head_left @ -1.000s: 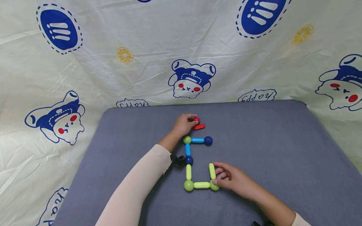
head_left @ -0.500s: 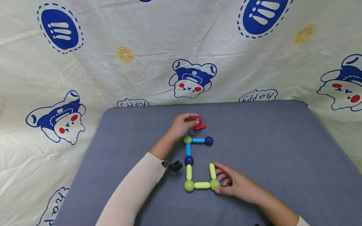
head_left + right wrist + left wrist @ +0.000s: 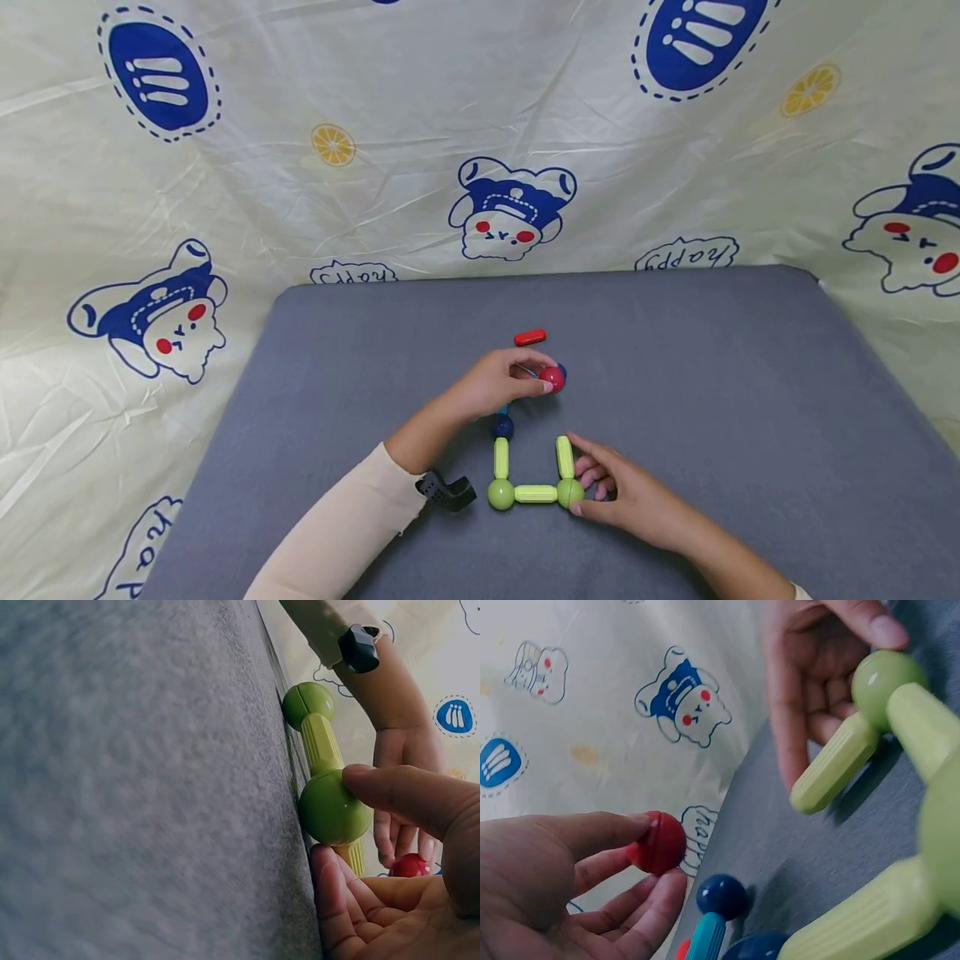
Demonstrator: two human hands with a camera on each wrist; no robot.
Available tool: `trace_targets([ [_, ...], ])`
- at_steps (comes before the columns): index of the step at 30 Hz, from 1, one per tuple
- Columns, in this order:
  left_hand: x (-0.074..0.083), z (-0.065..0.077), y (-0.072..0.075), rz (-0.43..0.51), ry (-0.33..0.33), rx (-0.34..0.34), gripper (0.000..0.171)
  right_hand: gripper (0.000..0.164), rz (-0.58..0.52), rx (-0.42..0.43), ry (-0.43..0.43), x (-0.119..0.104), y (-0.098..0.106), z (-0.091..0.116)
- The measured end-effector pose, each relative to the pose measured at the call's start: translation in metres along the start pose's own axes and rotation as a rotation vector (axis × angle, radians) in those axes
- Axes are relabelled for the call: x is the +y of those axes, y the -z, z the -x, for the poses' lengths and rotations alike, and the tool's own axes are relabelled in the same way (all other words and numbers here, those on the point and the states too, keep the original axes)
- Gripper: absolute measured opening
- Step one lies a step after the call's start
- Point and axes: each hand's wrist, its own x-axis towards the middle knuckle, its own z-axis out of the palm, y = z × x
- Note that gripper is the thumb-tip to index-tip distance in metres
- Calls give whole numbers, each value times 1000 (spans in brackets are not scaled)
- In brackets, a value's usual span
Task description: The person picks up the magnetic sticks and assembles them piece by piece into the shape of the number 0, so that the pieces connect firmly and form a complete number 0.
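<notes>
Thumb and fingertips of my left hand pinch a red ball above the table. The hand covers most of the blue part of a chain of toy building rods and balls, leaving a dark blue ball in view. Green balls and ribbed yellow-green rods form the near part of the chain. At its right end, my right hand has its thumb on a green ball, with fingers curled to the other side. The index fingertip lies by the free tip of the upright yellow-green rod.
A loose red rod lies on the grey tabletop beyond the left hand. Behind the table hangs a printed pale cloth. A black strap sticks out from the left wrist, beside the chain.
The left hand has carried the red ball from beside the red rod toward me, over the blue part of the chain. The right hand stays at the green ball, its thumb slightly shifted.
</notes>
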Motion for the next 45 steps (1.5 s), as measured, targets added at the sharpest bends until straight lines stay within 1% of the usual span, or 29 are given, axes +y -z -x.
trace_targets([
  [5,-2,6,-9,-119,26,-43,28,86,17,25,1,-1,-3,0],
  [10,-3,9,-18,-231,10,-69,26,84,35,46,7,-1,-5,1],
  [14,-5,8,-23,-290,-15,-82,26,84,31,49,-13,-2,-5,2],
  [18,-7,7,-27,-329,-18,-95,26,84,22,47,-19,-1,-5,3],
  [21,-10,6,-29,-339,-16,-99,25,84,23,46,-14,0,-5,3],
  [29,-13,6,-32,-360,-41,-97,25,84,33,51,-21,0,-5,3],
  [39,-13,8,-31,-338,-53,-129,31,85,24,56,-38,0,-4,2],
  [45,-14,7,-30,-327,-48,-134,30,86,5,46,-39,0,-4,2],
])
